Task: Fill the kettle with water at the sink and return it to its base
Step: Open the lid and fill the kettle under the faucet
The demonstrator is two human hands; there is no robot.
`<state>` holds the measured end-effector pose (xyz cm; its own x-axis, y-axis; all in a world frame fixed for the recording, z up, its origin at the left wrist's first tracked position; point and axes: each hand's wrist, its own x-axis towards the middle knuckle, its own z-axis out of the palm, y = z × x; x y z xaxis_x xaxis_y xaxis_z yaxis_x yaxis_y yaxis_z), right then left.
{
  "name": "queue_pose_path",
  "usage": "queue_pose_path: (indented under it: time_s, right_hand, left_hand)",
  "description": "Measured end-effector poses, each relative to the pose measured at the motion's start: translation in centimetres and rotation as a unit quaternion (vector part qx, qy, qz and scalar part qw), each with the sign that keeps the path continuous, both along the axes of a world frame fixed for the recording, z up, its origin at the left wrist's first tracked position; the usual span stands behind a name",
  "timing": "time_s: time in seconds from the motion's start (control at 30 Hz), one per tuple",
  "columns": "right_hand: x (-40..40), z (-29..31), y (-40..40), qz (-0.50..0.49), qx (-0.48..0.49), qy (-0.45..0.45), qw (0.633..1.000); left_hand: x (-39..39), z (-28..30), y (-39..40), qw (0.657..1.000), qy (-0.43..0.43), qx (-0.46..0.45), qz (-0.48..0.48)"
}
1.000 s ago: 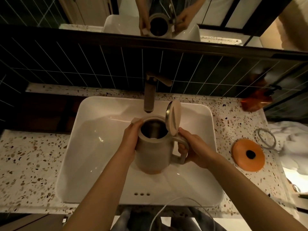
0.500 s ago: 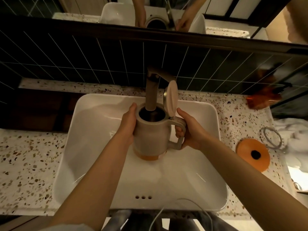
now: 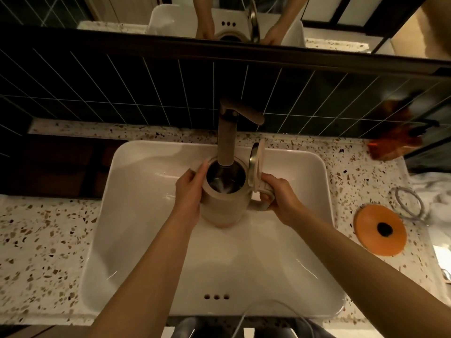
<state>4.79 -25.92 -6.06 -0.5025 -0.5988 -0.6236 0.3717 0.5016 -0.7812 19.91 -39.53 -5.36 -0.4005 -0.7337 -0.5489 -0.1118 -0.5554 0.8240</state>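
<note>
Since half a second ago, kettle (image 3: 225, 196) sits further under tap (image 3: 227, 140); spout end now inside the open mouth rather than at its rim. Both grips unchanged.

Head view. Kettle held over sink (image 3: 136, 191), in the back half of the basin, clear of the basin floor as far as can be told. Lid (image 3: 256, 164) hinged open, standing upright on the kettle's right side. Bright streak inside the kettle below the spout; cannot tell for certain that it is running water.

Left hand (image 3: 189, 193) wraps the kettle's left wall, fingers curled together against the body, thumb near the rim. Right hand (image 3: 280, 198) clamped on handle (image 3: 264, 198), fingers closed round it, thumb on top by the lid hinge.

Base (image 3: 380, 229), orange disc with dark centre, lies on the bench (image 3: 36, 240) near the right edge, well apart from the sink's right rim. Cord loop (image 3: 407, 203) just behind the base. Amber bottle (image 3: 395, 142) at the back right corner, against dark tiles (image 3: 122, 89). Mirror (image 3: 231, 18) above the tiles reflects both hands and the kettle.
</note>
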Motion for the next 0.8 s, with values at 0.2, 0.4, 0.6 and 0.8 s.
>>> queue_pose_path:
  time_s: [0.2, 0.4, 0.6, 0.8]
  right_hand:
    - [0.3, -1.0, 0.4, -0.008, -0.037, 0.039, 0.999]
    - [0.4, -1.8, 0.4, -0.031, -0.048, 0.047, 0.997]
    - [0.6, -1.7, -0.3, -0.025, -0.064, 0.038, 0.997]
    - [0.1, -2.1, -0.5, -0.027, -0.055, 0.038, 0.997]
  left_hand:
    - [0.7, -1.4, 0.2, 1.000, 0.005, -0.004, 0.005]
    - [1.4, -1.8, 0.6, 1.000, 0.003, -0.020, -0.021]
    - [1.7, -1.9, 0.2, 1.000, -0.011, -0.023, -0.008]
    - [1.3, -1.5, -0.5, 0.997, -0.042, -0.051, -0.040]
